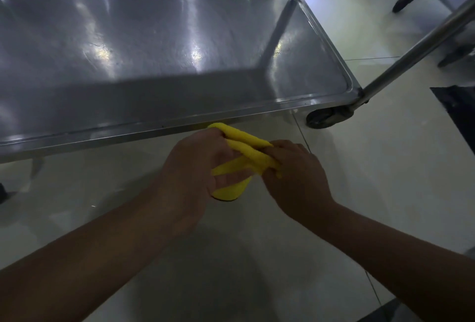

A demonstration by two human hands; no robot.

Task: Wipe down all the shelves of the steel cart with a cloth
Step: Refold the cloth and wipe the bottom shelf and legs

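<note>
Here, a person's left hand [195, 164] and right hand [298, 177] close together on one yellow cloth [244, 152], bunched and twisted between them at the lower centre of the frame, just in front of the near rim of a steel cart's shelf [159, 64]. Both hands grip the cloth, fingers curled around it; neither touches the cart. The cloth hangs over the pale tiled floor [385, 167], not on the shelf.

The shelf lies directly beyond the hands, filling the upper left and centre of the frame. Its long axis runs left to right across the view, so a wipe would likely travel sideways along it. The left hand sits slightly nearer the rim; the right is a little further back and toward the cart's right end.

Counted: one cloth, two hands, one shelf in view, two upright steel posts at the shelf's right corners, and one caster wheel [326, 116] under the near right corner. Any other shelves are out of frame. The shelf shows glare and faint smears; whether it has been wiped cannot be told.
</note>
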